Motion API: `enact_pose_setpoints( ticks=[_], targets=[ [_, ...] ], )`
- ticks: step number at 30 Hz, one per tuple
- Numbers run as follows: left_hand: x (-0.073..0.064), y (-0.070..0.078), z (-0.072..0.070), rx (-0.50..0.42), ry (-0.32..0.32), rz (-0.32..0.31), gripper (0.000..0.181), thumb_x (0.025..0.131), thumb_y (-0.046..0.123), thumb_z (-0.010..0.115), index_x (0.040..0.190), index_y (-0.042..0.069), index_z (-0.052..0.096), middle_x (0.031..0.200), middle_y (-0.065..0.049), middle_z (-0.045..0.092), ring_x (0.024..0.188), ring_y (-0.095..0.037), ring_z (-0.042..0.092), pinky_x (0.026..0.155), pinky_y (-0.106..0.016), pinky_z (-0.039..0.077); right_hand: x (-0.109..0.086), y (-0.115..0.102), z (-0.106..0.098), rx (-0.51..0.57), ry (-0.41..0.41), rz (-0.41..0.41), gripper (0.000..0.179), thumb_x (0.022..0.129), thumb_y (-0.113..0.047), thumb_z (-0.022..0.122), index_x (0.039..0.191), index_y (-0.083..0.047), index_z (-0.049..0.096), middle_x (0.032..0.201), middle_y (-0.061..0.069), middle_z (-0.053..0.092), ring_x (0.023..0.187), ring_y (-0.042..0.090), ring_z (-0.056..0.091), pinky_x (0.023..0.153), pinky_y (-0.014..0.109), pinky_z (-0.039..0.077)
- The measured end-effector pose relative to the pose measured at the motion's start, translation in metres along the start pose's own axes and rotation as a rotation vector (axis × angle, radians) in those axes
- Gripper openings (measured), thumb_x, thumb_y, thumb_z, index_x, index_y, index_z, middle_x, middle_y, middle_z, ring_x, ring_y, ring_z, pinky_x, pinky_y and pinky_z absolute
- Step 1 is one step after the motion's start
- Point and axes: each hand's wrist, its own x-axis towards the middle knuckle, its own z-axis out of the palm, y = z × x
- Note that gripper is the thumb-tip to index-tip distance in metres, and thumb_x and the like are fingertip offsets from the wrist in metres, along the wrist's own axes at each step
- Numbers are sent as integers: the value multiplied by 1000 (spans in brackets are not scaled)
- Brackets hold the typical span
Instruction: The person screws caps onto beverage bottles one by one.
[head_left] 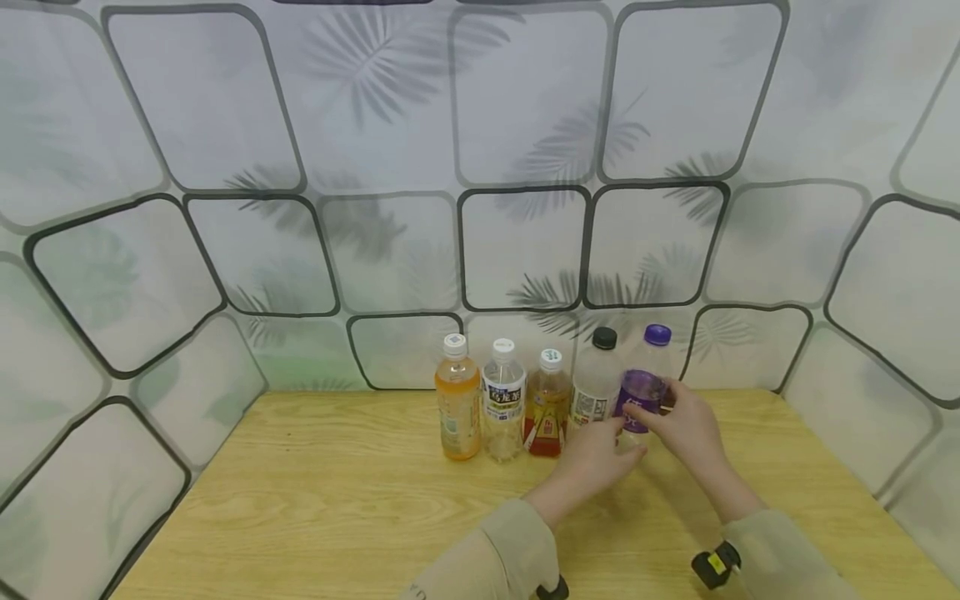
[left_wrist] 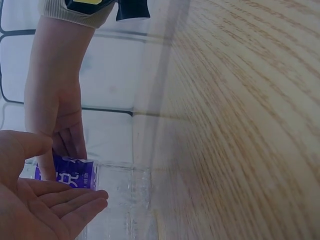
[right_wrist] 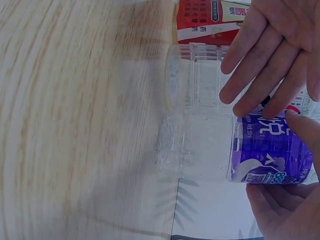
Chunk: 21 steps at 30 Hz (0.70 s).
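Note:
My right hand [head_left: 693, 425] grips a clear plastic bottle with a purple label [right_wrist: 272, 150] and purple cap, at the right end of a row. Its thumb lies on one side of the label and the fingers on the other. My left hand [head_left: 600, 458] is just left of that bottle, fingers straight [left_wrist: 75, 202], near a clear bottle with a black cap [head_left: 597, 375]. This black-capped bottle stands right beside the purple-labelled one, partly hidden behind the left hand. Both bottles look colourless inside, their bases at the tabletop in the right wrist view.
Further left in the row stand a bottle with a red label [head_left: 546, 417], an oolong tea bottle [head_left: 503, 408] and an orange drink bottle [head_left: 457, 408], all white-capped. They stand on a wood-grain table [head_left: 322, 500], with patterned cloth [head_left: 397, 250] behind and at both sides.

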Motion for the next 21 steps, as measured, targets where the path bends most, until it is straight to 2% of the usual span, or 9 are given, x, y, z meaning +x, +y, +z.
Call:
enact_pose_setpoints(
  ticks=[8, 15, 18, 21],
  targets=[
    [0, -1, -1, 24, 9, 33, 51, 101, 42, 72, 141, 12, 68, 132, -3, 77, 118, -17, 74, 98, -26, 60, -1, -1, 2, 16, 9, -1, 73, 93, -34, 83, 139, 15, 54, 130, 40, 66, 118, 54, 68, 100, 62, 57],
    [-3, -5, 0, 41, 13, 68, 48, 101, 42, 71, 140, 13, 69, 108, -2, 82, 92, -10, 74, 80, -20, 58, -1, 2, 3, 32, -13, -5, 77, 93, -37, 83, 141, 15, 52, 132, 40, 65, 120, 55, 66, 101, 64, 55],
    [-5, -9, 1, 36, 11, 73, 48, 102, 44, 69, 141, 15, 69, 111, -3, 82, 94, -11, 75, 80, -20, 58, -4, 5, 6, 48, -29, -3, 79, 93, -36, 83, 144, 14, 50, 135, 40, 63, 124, 55, 64, 105, 64, 53],
    [-8, -14, 1, 7, -9, 60, 52, 103, 49, 66, 142, 15, 67, 124, -3, 80, 107, -15, 77, 88, -25, 61, -8, 7, 8, 74, -42, -15, 79, 94, -34, 83, 146, 14, 48, 137, 40, 61, 127, 55, 61, 108, 64, 52]
  ],
)
